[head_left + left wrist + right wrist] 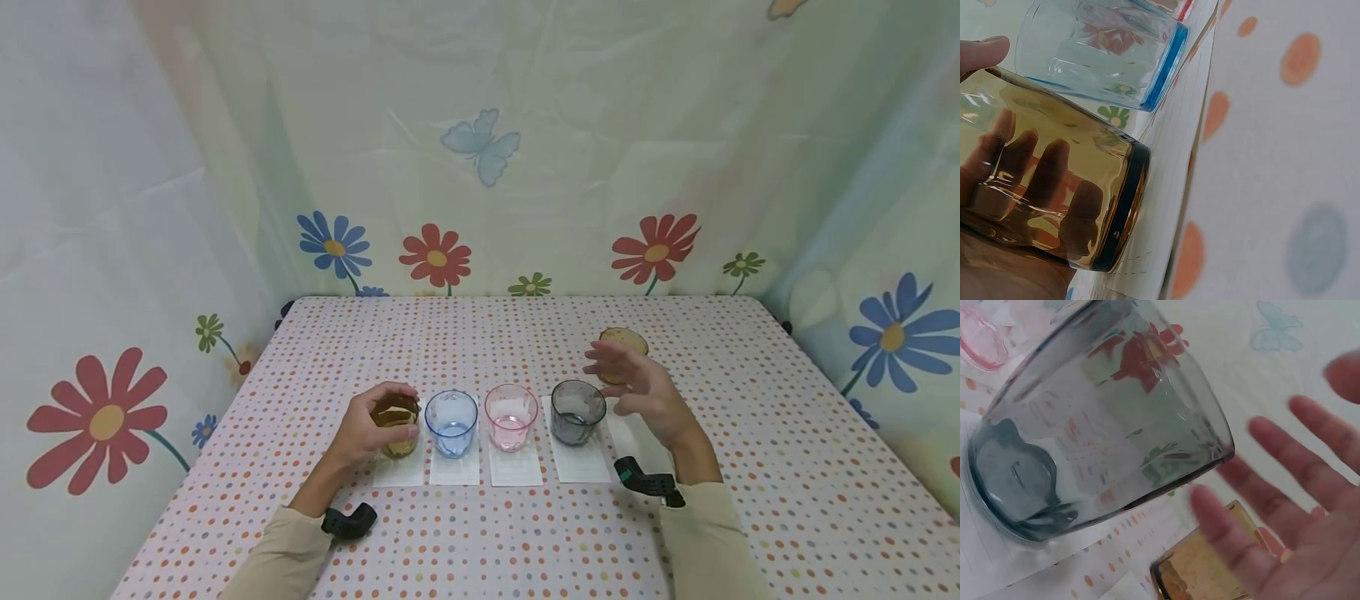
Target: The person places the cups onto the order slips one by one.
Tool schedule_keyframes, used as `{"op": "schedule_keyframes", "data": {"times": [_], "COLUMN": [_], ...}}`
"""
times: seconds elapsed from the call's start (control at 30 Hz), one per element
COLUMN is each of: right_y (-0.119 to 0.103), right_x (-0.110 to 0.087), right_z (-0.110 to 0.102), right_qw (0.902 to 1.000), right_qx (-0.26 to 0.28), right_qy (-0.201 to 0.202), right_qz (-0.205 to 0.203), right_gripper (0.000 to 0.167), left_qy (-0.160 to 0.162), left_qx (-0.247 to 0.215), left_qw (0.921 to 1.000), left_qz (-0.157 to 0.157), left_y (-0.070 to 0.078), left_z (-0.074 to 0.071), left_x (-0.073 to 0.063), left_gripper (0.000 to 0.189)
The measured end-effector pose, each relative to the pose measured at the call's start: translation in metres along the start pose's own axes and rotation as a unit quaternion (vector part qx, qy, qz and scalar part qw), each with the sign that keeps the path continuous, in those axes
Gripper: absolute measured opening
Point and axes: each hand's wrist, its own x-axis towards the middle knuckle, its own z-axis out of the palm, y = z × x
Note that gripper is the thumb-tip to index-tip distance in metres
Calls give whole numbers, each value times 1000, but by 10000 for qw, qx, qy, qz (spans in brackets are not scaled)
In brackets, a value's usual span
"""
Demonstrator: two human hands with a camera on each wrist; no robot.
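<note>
My left hand [362,427] grips an amber glass [1054,181] at the left end of a row. Its fingers wrap round the far side and show through the tinted wall. Beside it stands a blue glass [452,427], followed by a pink glass [512,421] and a grey glass [577,417], all upright. To the right of the grey glass, my right hand [651,396] is held up with spread fingers and nothing in them. Behind that hand, a second amber glass [625,338] is partly hidden in the head view.
White paper sheets [516,469] lie in a row under the glasses, and another sheet [641,442] lies below my right hand. A dotted cloth [450,542] covers the table. Flower-printed curtains [570,208] hang at the back and both sides.
</note>
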Motion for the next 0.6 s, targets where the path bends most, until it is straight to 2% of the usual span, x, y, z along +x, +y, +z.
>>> {"op": "schedule_keyframes", "data": {"times": [0.1, 0.17, 0.27, 0.33, 0.4, 0.47, 0.6], "right_y": [-2, -1, 5, 12, 19, 25, 34], "right_x": [3, 5, 8, 9, 9, 9, 11], "right_z": [1, 1, 0, -1, -3, -5, -8], "right_qw": [9950, 9852, 9607, 9424, 9303, 9254, 9297], "right_qx": [-160, -320, -854, -1237, -1461, -1486, -1209], "right_qy": [938, 1637, 2624, 3106, 3347, 3399, 3193], "right_qz": [-291, -388, -302, -44, 338, 774, 1379], "right_gripper": [66, 61, 58, 59, 62, 67, 81], "left_qy": [0, -18, -1, 6, 16, 12, 27], "left_qx": [3, 12, 46, 53, 51, 40, -5], "left_qw": [10000, 10000, 10000, 10000, 10000, 10000, 10000], "left_qz": [39, 68, 47, 26, -11, -28, -38], "left_y": [-2, -3, -3, -2, 0, 0, -2], "left_z": [-1, -2, -2, -2, -2, -2, -1], "left_x": [1, 1, 2, 2, 2, 2, 0], "left_gripper": [49, 49, 49, 49, 49, 48, 46]}}
